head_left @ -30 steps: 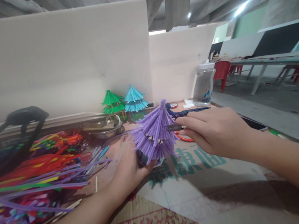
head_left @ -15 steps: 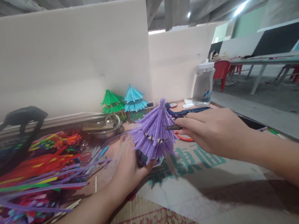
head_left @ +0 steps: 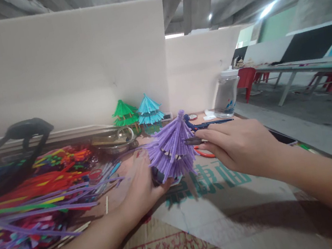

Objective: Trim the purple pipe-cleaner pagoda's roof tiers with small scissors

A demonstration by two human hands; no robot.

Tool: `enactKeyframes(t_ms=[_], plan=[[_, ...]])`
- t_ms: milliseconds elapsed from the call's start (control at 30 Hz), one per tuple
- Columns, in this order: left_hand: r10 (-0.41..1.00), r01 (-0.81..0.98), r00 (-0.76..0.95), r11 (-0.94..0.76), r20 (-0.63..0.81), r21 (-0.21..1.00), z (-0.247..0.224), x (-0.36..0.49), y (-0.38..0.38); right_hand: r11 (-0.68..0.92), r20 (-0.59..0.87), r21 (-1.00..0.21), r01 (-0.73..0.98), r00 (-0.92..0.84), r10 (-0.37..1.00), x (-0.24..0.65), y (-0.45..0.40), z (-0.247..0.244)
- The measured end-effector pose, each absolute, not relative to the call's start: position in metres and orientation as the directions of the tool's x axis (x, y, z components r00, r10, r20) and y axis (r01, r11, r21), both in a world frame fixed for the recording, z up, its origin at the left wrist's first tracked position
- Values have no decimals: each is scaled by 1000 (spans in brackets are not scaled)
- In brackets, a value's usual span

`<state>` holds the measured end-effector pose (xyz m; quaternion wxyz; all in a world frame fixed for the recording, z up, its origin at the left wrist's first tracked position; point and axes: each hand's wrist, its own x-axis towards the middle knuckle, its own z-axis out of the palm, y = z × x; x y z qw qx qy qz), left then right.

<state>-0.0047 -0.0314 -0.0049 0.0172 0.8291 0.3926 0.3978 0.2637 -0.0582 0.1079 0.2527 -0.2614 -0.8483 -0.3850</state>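
Note:
My left hand (head_left: 145,179) grips the base of a small purple pipe-cleaner pavilion (head_left: 172,153) with a tiered, pointed roof. The pavilion leans a little, and its lower part is mostly hidden by the roof strips and my fingers. My right hand (head_left: 235,140) is closed around a pair of dark-tipped tweezers (head_left: 192,141), whose tip meets the right side of the purple roof. Orange-red scissor handles (head_left: 204,153) lie behind, partly covered by my right hand. A blue glue gun (head_left: 210,124) rests on the table beyond them.
Green (head_left: 124,114) and light blue (head_left: 150,110) pavilions stand at the back, beside a metal bowl (head_left: 113,149). Colourful pipe cleaners (head_left: 36,186) and a dark blurred frame (head_left: 28,127) fill the left. A water bottle (head_left: 227,94) stands at right. White panels (head_left: 61,69) rise behind.
Almost nothing differs. The tweezers and my right hand have shifted very slightly; the purple pavilion stays in my left hand.

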Motion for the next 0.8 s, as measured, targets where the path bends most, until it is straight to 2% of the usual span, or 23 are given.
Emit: enactKeyframes(t_ms=[567,800], plan=[[664,648,368,-685,651,332,-5,-4,-31,581,601,514,631,-748,280,265,-58,107],[673,636,364,-685,644,356,-5,-4,-30,580,634,510,635,-734,245,264,-58,107]])
